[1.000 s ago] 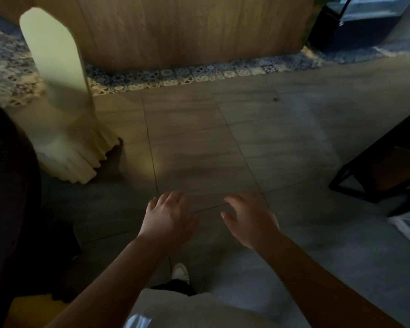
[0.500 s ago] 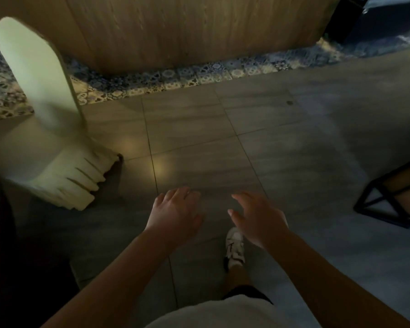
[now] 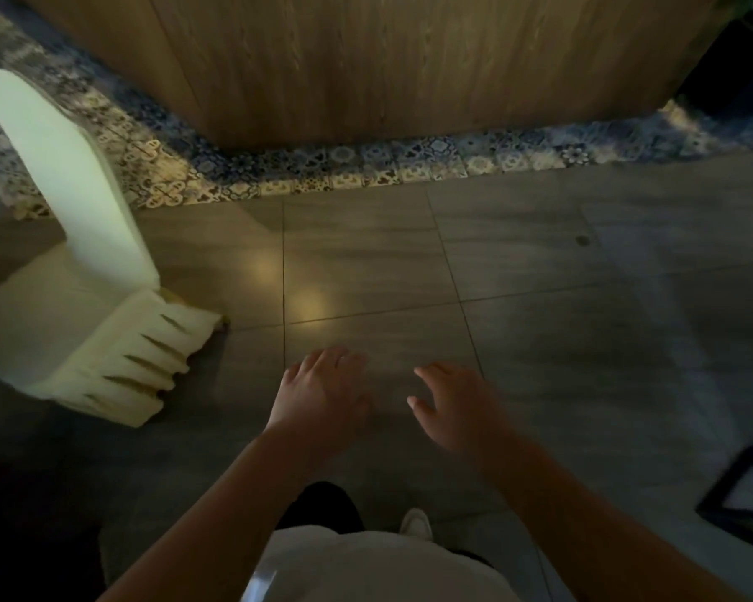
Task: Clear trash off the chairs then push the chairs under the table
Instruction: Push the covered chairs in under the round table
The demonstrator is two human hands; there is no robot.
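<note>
Where grey stone-look floor tiles meet a blue patterned tile border under a wood-panelled wall, a cream fabric-covered chair stands well left of both hands. Left hand and right hand hover empty, fingers loosely spread.

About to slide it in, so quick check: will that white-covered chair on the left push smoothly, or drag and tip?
The white-covered chair will probably slide easily on the smooth grey floor tiles. Its pleated skirt reaches the floor, so it may bunch or catch. The tall narrow back suggests pushing low to avoid tipping.
</note>
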